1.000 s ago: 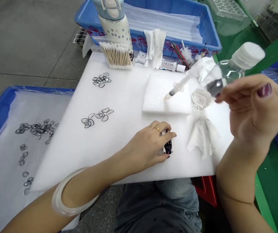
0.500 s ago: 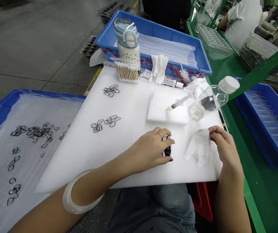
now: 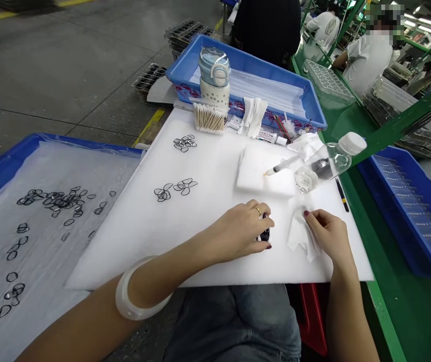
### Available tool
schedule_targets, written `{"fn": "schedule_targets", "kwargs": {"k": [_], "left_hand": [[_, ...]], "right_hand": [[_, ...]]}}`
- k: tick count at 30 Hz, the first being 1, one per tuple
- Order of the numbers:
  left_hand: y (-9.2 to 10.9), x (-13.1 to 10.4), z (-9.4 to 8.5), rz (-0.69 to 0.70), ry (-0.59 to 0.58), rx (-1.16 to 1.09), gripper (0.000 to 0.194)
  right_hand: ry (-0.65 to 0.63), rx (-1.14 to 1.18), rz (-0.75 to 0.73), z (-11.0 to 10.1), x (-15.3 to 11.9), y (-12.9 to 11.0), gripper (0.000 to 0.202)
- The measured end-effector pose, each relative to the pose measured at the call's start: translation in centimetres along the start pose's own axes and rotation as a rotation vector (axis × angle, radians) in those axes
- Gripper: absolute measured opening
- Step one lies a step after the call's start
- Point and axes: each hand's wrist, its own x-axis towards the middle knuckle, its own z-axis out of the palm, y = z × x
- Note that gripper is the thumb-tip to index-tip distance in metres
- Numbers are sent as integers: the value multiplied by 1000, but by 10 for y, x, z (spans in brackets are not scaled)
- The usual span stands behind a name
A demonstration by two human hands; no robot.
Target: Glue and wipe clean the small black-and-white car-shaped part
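My left hand [image 3: 243, 229] is closed around a small dark part with a pale rim [image 3: 264, 235], resting on the white foam sheet [image 3: 215, 266]. The fingers cover much of this part, so its kind is unclear. Pinched between the thumb and fingers of my right hand [image 3: 326, 231] is a white wipe [image 3: 303, 234], which hangs down onto the foam. Beyond the hands, a syringe [image 3: 282, 164] lies on a small foam block [image 3: 255, 176]. A clear bottle with a white cap [image 3: 330, 161] leans beside it.
Thin black rings [image 3: 185, 186] lie in small groups on the foam's left half. More rings [image 3: 63, 199] rest on a lined blue tray at left. Cotton swabs [image 3: 210, 118] and a drink bottle [image 3: 214, 75] stand at the back by a blue bin [image 3: 311, 100]. Black-and-yellow tweezers [image 3: 342, 195] lie at right.
My right hand has moved left with the wipe, closer to my left hand. My left hand keeps its hold on the dark part. The whole view has shifted slightly.
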Motion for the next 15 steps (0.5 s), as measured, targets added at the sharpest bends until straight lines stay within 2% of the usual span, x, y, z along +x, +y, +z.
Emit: {"fn": "schedule_targets", "kwargs": {"k": [4, 8, 13, 15], "left_hand": [[-5, 1, 7, 17, 51, 20, 27], [-9, 3, 14, 40, 112, 53, 27], [-9, 2, 15, 44, 119, 55, 26], [-9, 2, 15, 47, 119, 51, 26]], "right_hand": [[-51, 124, -13, -2, -1, 0, 34], [-42, 154, 25, -8, -2, 6, 23], [-34, -12, 87, -16, -6, 17, 49], [-44, -4, 97, -17, -8, 20, 54]]}}
